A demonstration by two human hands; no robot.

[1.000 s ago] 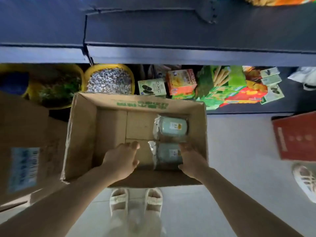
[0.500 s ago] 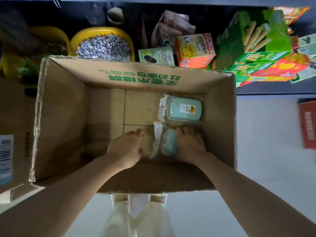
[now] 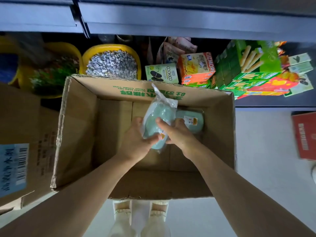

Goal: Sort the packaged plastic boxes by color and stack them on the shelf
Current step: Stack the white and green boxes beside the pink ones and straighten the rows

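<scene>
**Green plastic box held over the open carton**

A green plastic box point(image 3: 158, 124), sealed in a clear bag, is being held up inside the cardboard carton point(image 3: 82, 127) by both hands. The left hand point(image 3: 136, 142) is cupping it from the near left side, thumb curling across its lower end; the right hand point(image 3: 177, 134) is gripping it from the right, thumb lying over the top face. The bag's loose end is sticking up toward the carton's far wall and covering part of the green print there.

A second green plastic box point(image 3: 193, 120) is lying on the carton floor behind the right hand — only its far half and an orange-and-white label are showing (the rest is hidden by hand and held box).

Beyond the carton, the dark shelf point(image 3: 171, 19) is blocking the upper view; below it are sitting a yellow bowl of grey pebbles point(image 3: 112, 63), a cookie box point(image 3: 161, 73) and an orange cracker box point(image 3: 195, 67). Another carton point(image 3: 22, 151) is cut off at the left edge, a red box point(image 3: 305, 134) at the right. Blurred pale shoes point(image 3: 140, 218) are showing at the bottom.
</scene>
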